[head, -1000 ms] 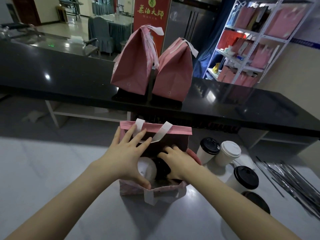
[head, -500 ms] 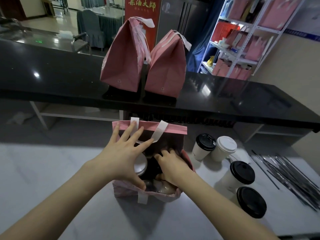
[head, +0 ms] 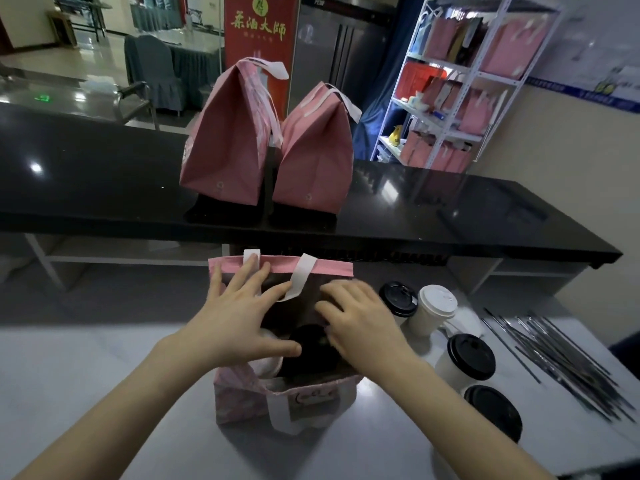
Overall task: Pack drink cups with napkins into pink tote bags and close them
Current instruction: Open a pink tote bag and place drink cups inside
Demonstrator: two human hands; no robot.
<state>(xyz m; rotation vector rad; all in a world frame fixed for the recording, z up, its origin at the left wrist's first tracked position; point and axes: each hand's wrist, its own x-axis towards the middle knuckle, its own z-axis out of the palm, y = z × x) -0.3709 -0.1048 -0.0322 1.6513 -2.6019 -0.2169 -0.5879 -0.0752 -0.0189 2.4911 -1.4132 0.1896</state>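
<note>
1. Tote bag [head: 242,400], pink and soft-sided with flat white strap handles, stands open on the smooth white table [head: 104,375], directly beneath both hands.
2. It holds a white-lidded cup [head: 266,365] and a black-lidded cup [head: 311,348].
3. Left hand [head: 239,320] has its fingers spread straight over the bag's mouth. Right hand [head: 360,323] has its fingers loosely extended, gripping nothing.

The person's two arms are bare and slim, uncovered from the bottom of the view right up to the wrists, and the left hand [head: 242,320], crisp with long slender fingers, and the right hand [head: 363,327], slightly blurred, are just as bare.
</note>
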